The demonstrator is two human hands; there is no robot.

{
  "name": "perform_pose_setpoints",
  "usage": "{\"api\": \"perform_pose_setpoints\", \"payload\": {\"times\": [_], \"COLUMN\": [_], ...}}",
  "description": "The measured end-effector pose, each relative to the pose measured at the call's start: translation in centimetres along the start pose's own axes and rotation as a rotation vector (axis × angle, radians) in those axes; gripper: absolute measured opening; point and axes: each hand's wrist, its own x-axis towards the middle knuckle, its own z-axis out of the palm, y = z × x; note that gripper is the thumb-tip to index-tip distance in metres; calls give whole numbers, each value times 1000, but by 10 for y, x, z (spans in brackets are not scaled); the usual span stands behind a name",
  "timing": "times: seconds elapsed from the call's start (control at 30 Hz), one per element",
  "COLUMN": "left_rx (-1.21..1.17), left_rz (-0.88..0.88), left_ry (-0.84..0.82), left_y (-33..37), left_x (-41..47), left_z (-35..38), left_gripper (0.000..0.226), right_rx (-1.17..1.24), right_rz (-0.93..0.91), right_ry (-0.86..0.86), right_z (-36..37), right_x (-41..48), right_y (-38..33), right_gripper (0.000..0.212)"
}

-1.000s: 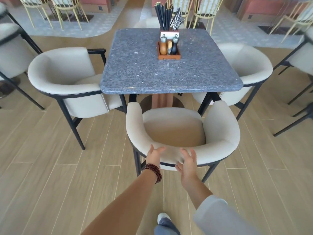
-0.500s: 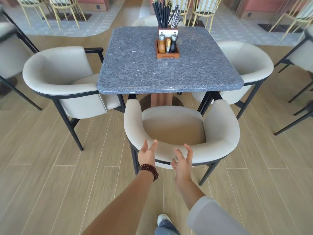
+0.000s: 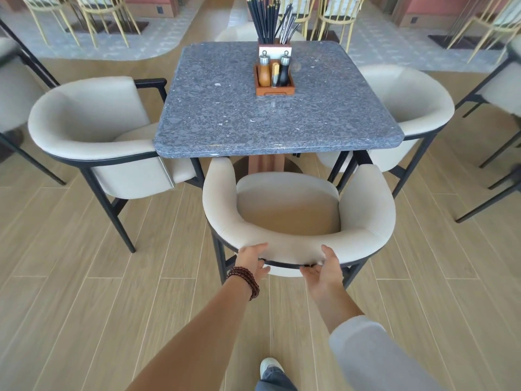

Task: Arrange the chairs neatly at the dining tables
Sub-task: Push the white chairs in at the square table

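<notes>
A cream tub chair [image 3: 298,210] with a black frame stands at the near side of a grey speckled table [image 3: 276,119], its arm tips at the table's front edge. My left hand [image 3: 251,261], with a bead bracelet on the wrist, grips the back of this chair at its left. My right hand [image 3: 324,268] grips the same backrest a little to the right, thumb on top, fingers curled under the black rail. Two more cream chairs flank the table, one at the left [image 3: 95,136] and one at the right [image 3: 406,108].
A wooden caddy [image 3: 275,80] with grinders and a holder of chopsticks stands on the table's far half. More dark-framed chairs [image 3: 501,91] crowd the right and left edges. Gold wire chairs [image 3: 93,12] line the tiled area behind. Wood plank floor lies around me.
Both hands went from hovering open behind the near chair to gripping its backrest. The chair now sits closer to the table edge.
</notes>
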Motion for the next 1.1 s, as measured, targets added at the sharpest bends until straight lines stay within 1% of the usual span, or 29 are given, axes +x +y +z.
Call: {"api": "perform_pose_setpoints", "payload": {"times": [0.1,0.13,0.2,0.27,0.33,0.4,0.43,0.6,0.7,0.83,0.93,1.1], "left_rx": [-32,-31,0,42,83,133,151,112,85,34,-42,-135], "left_rz": [30,32,24,-2,-23,-16,2,85,177,309,391,481], "left_ry": [1,1,-10,-26,-29,-15,-13,-16,24,37,74,153], "left_y": [1,2,3,6,12,21,26,61,87,114,130,153], "left_x": [2,2,1,-3,-10,-21,-26,-66,-89,-115,-130,-145], "left_z": [2,0,-3,-7,-13,-23,-27,-56,-80,-110,-134,-180], "left_gripper": [41,39,48,53,53,50,47,29,33,31,28,27], "right_rx": [19,8,-66,-215,-417,-635,-705,-853,-889,-941,-993,-1052], "right_rz": [10,12,16,26,43,51,49,-16,-41,-24,-12,17], "right_ry": [-27,-47,-95,-89,-50,-48,-71,-344,-510,-635,-729,-864], "right_z": [2,1,-3,-8,-7,5,12,68,103,139,167,208], "right_x": [1,-1,0,3,1,-9,-14,-63,-87,-104,-113,-130], "right_y": [-3,-2,-3,-5,-10,-13,-14,-2,11,31,48,79], "right_gripper": [42,39,34,37,40,34,32,21,21,19,25,26]}}
